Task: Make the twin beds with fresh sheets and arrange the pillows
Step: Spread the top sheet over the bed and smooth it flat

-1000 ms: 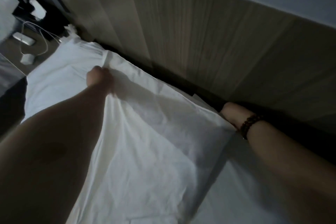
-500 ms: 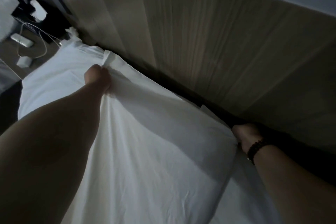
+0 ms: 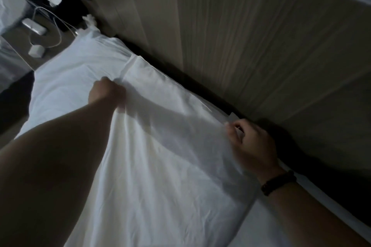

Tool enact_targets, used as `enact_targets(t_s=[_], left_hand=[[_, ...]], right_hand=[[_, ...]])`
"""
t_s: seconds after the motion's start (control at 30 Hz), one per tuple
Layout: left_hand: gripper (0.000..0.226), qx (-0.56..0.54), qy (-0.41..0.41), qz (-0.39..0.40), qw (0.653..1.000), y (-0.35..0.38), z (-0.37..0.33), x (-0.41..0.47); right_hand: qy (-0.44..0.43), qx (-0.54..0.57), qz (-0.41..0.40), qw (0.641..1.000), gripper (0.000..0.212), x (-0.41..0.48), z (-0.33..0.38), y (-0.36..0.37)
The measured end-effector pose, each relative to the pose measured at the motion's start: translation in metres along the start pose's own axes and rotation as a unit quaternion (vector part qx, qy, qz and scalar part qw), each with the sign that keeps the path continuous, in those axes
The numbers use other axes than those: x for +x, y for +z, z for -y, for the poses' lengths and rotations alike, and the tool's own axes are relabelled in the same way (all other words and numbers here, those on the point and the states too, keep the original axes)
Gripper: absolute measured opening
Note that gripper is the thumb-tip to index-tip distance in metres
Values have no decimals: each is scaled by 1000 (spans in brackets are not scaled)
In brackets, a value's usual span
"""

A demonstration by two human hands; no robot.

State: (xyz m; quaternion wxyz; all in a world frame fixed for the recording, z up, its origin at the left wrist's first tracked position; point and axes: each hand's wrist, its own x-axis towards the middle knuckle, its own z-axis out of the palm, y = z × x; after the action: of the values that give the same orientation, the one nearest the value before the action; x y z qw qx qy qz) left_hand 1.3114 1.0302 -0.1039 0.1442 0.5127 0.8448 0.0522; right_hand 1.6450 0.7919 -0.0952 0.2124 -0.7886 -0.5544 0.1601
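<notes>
A white pillow (image 3: 160, 166) in a fresh case lies on the bed's white sheet (image 3: 271, 226), its far edge along the wooden headboard (image 3: 220, 36). My left hand (image 3: 105, 94) grips the pillowcase fabric near the pillow's far left part, bunching it. My right hand (image 3: 251, 146), with a dark bead bracelet on the wrist, pinches the pillow's far right corner by the headboard. A second white pillow (image 3: 80, 62) lies beyond the left hand, toward the bed's end.
A dim nightstand (image 3: 18, 46) at the upper left holds a white charger block (image 3: 36, 51), a white cable (image 3: 58, 34) and a small white case (image 3: 33, 26). A dark gap (image 3: 190, 84) runs between mattress and headboard.
My right hand has come out of the gap by the headboard onto the pillow's right corner and pinches it. The left hand keeps its grip; the pillow has shifted slightly toward me.
</notes>
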Motion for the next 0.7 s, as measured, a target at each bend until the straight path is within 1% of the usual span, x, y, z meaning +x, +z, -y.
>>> enact_targets(t_s=[0.07, 0.1, 0.17, 0.27, 0.37, 0.4, 0.47, 0.5, 0.53, 0.6, 0.63, 0.7], left_hand=[[42, 2, -33, 4, 999, 7, 7, -6], [44, -4, -45, 2, 999, 10, 8, -7], [44, -26, -54, -3, 998, 13, 10, -4], [42, -76, -53, -12, 996, 14, 16, 6], [52, -115, -74, -11, 991, 15, 21, 3], [57, -123, -84, -6, 989, 14, 22, -1], [63, -132, -86, -3, 988, 7, 30, -8], [64, -132, -73, -5, 989, 3, 37, -13], [62, -131, -58, -6, 990, -2, 47, -21], [53, -120, -43, -1, 992, -10, 74, -43], [49, -109, -45, 12, 993, -12, 91, -57], [44, -88, -58, 51, 993, -19, 131, -91]], right_hand=[[-4, -72, 70, 995, 50, 7, -8, 4], [10, -103, 102, 989, 52, 11, -12, 4], [48, -120, 131, 983, 51, 19, -22, 4], [56, -136, 134, 980, 49, 23, -29, 8], [50, -188, 145, 970, 47, 22, -24, 16], [53, -201, 138, 968, 44, 22, -20, 18], [45, -206, 85, 974, 34, 19, -7, 20], [29, -203, 49, 977, 33, 15, 2, 21], [6, -201, 19, 979, 38, 11, 14, 22], [-65, -166, -30, 984, 46, 2, 45, 27], [-108, -142, -37, 983, 46, -4, 64, 30], [-193, -98, -2, 976, 45, -18, 105, 43]])
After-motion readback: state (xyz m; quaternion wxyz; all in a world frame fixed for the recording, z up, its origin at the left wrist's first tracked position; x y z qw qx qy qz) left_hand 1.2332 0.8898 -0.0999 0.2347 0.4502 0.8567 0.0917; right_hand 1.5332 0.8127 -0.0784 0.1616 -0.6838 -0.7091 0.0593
